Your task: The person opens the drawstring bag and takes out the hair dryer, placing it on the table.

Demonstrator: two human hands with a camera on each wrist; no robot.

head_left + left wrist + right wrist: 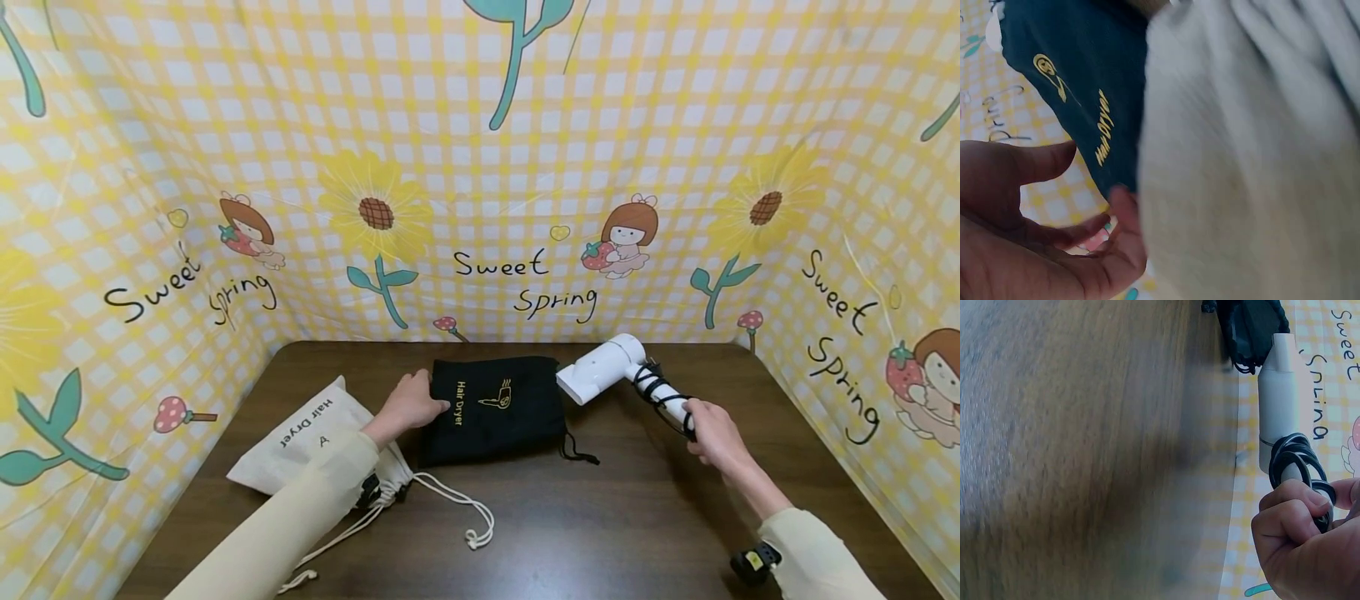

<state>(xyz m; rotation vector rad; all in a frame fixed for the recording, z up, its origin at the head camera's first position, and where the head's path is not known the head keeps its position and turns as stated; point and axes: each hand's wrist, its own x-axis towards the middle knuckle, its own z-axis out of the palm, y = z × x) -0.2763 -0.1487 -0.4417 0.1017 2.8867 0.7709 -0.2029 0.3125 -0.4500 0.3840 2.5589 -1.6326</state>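
Note:
A white hair dryer (pixel 602 367), its dark cord (pixel 1297 462) coiled round the handle, is held up at the right. My right hand (pixel 708 433) grips the lower handle and part of the cord. The nozzle points at the right end of a black drawstring bag (pixel 517 417) printed "Hair Dryer", lying on the table. At the bag's far left corner is my left hand (pixel 408 408); its thumb lies over the bag and another finger reaches the edge, with a gap between them in the left wrist view. A cream drawstring bag (pixel 300 429) lies under the left forearm.
White cords (pixel 457 496) from the cream bag trail over the brown table (pixel 585 533). A short black drawstring (pixel 577 450) sticks out at the black bag's right end. A yellow checked cloth (pixel 480 183) stands round the table's back and sides.

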